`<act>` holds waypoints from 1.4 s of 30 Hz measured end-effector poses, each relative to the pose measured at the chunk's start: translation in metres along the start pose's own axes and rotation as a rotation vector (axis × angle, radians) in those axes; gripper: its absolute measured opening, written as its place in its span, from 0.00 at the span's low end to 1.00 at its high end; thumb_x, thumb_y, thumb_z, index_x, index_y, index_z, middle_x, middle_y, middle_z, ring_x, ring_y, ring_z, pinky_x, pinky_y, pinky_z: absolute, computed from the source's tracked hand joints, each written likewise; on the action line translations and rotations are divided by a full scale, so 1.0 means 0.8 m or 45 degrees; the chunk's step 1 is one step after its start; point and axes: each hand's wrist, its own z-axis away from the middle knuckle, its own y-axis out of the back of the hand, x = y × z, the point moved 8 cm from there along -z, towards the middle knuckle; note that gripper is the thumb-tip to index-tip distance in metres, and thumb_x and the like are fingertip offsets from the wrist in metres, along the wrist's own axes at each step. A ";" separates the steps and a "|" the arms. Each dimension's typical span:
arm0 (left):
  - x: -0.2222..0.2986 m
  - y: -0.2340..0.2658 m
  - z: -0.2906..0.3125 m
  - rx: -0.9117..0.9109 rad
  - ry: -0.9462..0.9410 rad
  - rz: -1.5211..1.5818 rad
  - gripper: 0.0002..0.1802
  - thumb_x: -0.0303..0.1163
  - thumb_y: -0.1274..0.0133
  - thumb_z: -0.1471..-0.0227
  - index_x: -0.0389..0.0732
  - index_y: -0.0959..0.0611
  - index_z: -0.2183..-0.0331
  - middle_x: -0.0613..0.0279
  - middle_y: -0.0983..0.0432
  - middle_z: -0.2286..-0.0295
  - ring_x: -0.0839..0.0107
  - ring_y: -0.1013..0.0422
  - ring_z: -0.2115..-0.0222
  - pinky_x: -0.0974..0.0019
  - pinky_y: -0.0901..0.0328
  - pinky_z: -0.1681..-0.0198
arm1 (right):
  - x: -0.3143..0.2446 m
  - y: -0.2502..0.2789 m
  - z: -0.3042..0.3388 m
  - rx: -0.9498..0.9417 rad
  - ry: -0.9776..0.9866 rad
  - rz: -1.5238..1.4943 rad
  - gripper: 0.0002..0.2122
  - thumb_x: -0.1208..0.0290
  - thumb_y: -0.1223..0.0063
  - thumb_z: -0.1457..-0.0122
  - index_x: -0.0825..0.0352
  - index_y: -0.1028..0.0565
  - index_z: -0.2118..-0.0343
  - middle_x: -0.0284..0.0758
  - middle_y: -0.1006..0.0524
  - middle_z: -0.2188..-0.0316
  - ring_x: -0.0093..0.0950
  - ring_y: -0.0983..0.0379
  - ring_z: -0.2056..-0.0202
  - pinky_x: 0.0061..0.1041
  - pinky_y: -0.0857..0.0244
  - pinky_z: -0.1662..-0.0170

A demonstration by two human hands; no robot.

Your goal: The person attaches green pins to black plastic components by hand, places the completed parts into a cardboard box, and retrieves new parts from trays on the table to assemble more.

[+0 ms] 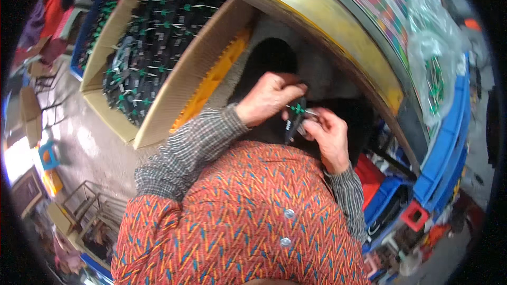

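In front of my patterned red apron, a small black piece with a green cross-shaped part [297, 110] is held between my two hands. My left hand [269, 97] is closed, thumb and fingers pinching the upper end of the piece. My right hand [330, 133] is closed at its other side, fingertips pinched beside the green part, where something thin and pale shows. The exact kind of the piece is too small to tell. An open cardboard box [198, 58] to the left holds many similar black pieces [163, 31] with green crosses and pale thin ends.
A worn bench edge [369, 55] curves across the front. On it, at right, lies a clear plastic bag [430, 47] with green parts inside. Blue crates [446, 142] stand at the right. A blue bin [82, 58] sits beyond the box, and metal frames [87, 200] stand at lower left.
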 end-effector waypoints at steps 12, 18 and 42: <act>0.078 0.098 0.053 0.242 -0.176 -0.459 0.11 0.35 0.46 0.45 0.37 0.22 0.67 0.72 0.31 0.79 0.85 0.35 0.80 0.77 0.37 0.80 | 0.002 0.001 0.001 -0.011 0.079 -0.045 0.08 0.75 0.44 0.44 0.72 0.25 0.62 0.28 0.25 0.75 0.14 0.34 0.78 0.13 0.39 0.75; 0.161 0.191 0.097 0.628 -0.415 -0.926 0.09 0.29 0.46 0.49 0.32 0.21 0.68 0.70 0.30 0.80 0.82 0.36 0.78 0.73 0.38 0.75 | 0.004 0.001 -0.002 -0.008 0.074 -0.012 0.08 0.75 0.45 0.44 0.71 0.24 0.63 0.28 0.25 0.75 0.14 0.34 0.79 0.13 0.40 0.75; 0.143 0.367 0.203 0.962 -0.154 -0.734 0.11 0.36 0.46 0.44 0.37 0.20 0.67 0.74 0.29 0.77 0.87 0.37 0.82 0.81 0.39 0.82 | 0.009 -0.007 -0.008 -0.023 0.055 0.080 0.06 0.74 0.47 0.43 0.71 0.24 0.65 0.28 0.26 0.77 0.14 0.34 0.79 0.14 0.41 0.76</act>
